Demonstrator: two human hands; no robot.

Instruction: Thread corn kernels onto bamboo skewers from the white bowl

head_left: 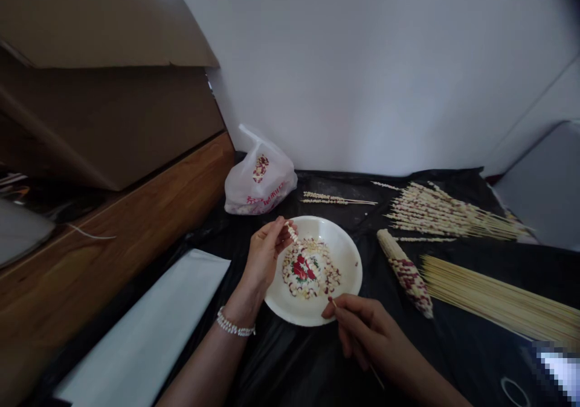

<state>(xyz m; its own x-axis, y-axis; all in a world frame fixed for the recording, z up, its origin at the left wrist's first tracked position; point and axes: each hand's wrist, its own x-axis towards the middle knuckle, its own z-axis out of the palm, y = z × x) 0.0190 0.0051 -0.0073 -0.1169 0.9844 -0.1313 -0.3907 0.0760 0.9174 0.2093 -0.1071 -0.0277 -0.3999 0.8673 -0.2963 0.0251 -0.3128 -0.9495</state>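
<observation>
A white plate (344, 247) with a red flower pattern holds loose pale and red corn kernels (312, 274). My left hand (265, 253), wearing a pearl bracelet, pinches the top end of a thin bamboo skewer (301, 251) threaded with kernels, held over the plate. My right hand (367, 328) grips the lower end of the same skewer at the plate's near rim, fingers closed around the stick.
A corn cob (405, 271) lies right of the plate. A bundle of bare skewers (498, 298) and a pile of threaded skewers (448, 214) lie further right. Two threaded skewers (335, 199) and a white plastic bag (259, 180) sit behind. A wooden ledge (113, 238) with a cardboard box (104, 93) stands left.
</observation>
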